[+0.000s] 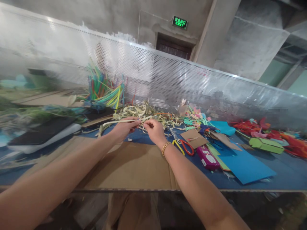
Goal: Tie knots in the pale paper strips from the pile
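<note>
Right between my hands, at the centre of the clock, is a thin pale strip (114,122). Its long axis runs roughly from nine to three: one end points toward three at my fingertips, and the other trails toward nine, then bends down toward eight. My left hand (125,128) is nearly closed, with thumb and fingers pinching the strip. My right hand (155,130) has its thumb and fingertips brought together close beside it; I cannot tell whether they grip it too. A gold-coloured bracelet (164,148) circles my right wrist.

Tangled pale strips (135,111) lie at twelve, and a bundle of coloured stems (102,91) is at ten. A black-topped white device (45,135) is at nine, blurred. At four come yellow handles (180,148), red handles (192,150) and a purple box (207,158), whose pale markings I cannot read. Between three and four is a blue sheet (247,166); a light green box (266,145) and red material (248,127) are toward three.

The one label I can read is the lit green sign (179,22) between twelve and one: "安全出口" above "EXIT".

Brown cardboard (130,166) at six covers part of the blue tabletop (285,174). A perforated metal screen (168,73) crosses behind, with a dark doorway (174,50) beyond it in a grey wall (103,16).
</note>
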Motion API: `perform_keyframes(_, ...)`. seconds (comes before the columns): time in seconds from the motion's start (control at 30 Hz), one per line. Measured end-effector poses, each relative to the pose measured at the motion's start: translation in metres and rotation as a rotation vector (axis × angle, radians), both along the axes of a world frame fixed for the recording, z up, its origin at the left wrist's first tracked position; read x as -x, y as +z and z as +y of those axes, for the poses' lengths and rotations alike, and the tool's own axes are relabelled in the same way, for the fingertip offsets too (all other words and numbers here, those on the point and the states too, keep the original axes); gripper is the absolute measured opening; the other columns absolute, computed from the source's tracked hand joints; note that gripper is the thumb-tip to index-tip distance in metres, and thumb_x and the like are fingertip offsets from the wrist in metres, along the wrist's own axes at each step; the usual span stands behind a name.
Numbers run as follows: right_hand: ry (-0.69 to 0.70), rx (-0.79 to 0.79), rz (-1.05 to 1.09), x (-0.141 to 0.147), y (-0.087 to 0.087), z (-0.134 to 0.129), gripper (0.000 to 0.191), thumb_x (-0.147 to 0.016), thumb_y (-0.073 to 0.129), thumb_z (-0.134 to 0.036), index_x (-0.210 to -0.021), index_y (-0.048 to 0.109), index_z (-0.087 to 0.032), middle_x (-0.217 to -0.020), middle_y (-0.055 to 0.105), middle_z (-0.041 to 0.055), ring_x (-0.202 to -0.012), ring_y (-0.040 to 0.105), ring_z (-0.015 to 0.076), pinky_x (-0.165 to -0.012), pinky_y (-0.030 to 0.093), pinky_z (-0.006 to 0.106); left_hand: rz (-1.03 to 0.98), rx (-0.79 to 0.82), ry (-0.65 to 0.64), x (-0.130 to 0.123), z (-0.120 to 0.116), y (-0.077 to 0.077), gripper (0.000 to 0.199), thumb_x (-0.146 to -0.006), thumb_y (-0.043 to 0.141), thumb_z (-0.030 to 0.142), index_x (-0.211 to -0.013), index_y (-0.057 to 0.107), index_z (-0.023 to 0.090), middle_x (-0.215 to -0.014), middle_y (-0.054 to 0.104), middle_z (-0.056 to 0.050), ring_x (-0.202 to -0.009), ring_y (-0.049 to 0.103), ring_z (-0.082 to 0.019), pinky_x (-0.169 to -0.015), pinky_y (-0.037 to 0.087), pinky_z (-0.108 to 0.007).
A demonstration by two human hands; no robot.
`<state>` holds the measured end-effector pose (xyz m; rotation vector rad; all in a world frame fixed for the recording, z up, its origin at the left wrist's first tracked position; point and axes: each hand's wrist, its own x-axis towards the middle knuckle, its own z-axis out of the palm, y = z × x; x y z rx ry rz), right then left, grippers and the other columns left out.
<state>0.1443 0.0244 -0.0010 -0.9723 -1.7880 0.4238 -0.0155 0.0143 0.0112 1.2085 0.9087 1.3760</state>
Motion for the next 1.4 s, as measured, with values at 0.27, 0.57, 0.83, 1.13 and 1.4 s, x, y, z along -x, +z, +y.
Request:
perform_keyframes(0.27,-0.041,0.05,-0.002,0.0007,0.0032,-0.0034,0.016,-0.08,0.055,-0.031,-0.072,0.061,-0.019,-0.067,0.062,-0.0007,-0.063,0.055,0.0119,-0.063,0.042,0.024,-0.036,-0.022,-0.018,0.0007,0.0023,-0.0024,0.04,-0.06,0.082,0.03,-0.095,0.069,0.017,-0.067,0.061,0.001,-0.055,0.053,-0.006,-0.047,0.038,-0.015)
perform_keyframes(0.57,-0.027,0.08,0.015,0.0011,0.0046,-0.006,0.014,-0.078,0.055,-0.03,-0.07,0.06,-0.019,-0.065,0.061,-0.0016,-0.061,0.054,0.0112,-0.062,0.042,0.024,-0.063,-0.012,-0.046,0.0022,0.004,-0.002,0.033,-0.06,0.082,0.026,-0.087,0.066,0.017,-0.071,0.063,0.001,-0.055,0.053,-0.005,-0.048,0.039,-0.014)
perform_keyframes(0.83,-0.007,0.067,0.051,0.0016,0.0038,-0.0065,0.015,-0.078,0.055,-0.03,-0.07,0.06,-0.019,-0.065,0.061,-0.0015,-0.06,0.054,0.0114,-0.062,0.043,0.024,-0.096,-0.004,-0.066,0.0019,0.003,0.0003,0.03,-0.057,0.083,0.021,-0.08,0.065,0.016,-0.064,0.059,0.003,-0.053,0.051,-0.005,-0.042,0.034,-0.013)
perform_keyframes(1.13,-0.004,0.045,0.04,0.0027,0.0045,-0.0063,0.016,-0.078,0.054,-0.03,-0.069,0.06,-0.019,-0.064,0.06,-0.0015,-0.061,0.054,0.0115,-0.063,0.044,0.024,-0.049,0.03,-0.048,0.005,0.0084,-0.0039,0.023,-0.06,0.082,0.025,-0.072,0.068,0.011,-0.056,0.056,0.001,-0.048,0.047,-0.004,-0.042,0.032,-0.015)
perform_keyframes(1.4,0.006,0.042,0.053,0.0032,0.004,-0.0063,0.015,-0.078,0.055,-0.03,-0.069,0.06,-0.019,-0.062,0.059,-0.0023,-0.06,0.054,0.0114,-0.062,0.043,0.024,-0.115,0.048,-0.019,0.0013,0.0052,-0.0018,0.019,-0.06,0.081,0.018,-0.071,0.067,0.01,-0.061,0.06,-0.001,-0.049,0.05,-0.004,-0.042,0.035,-0.013)
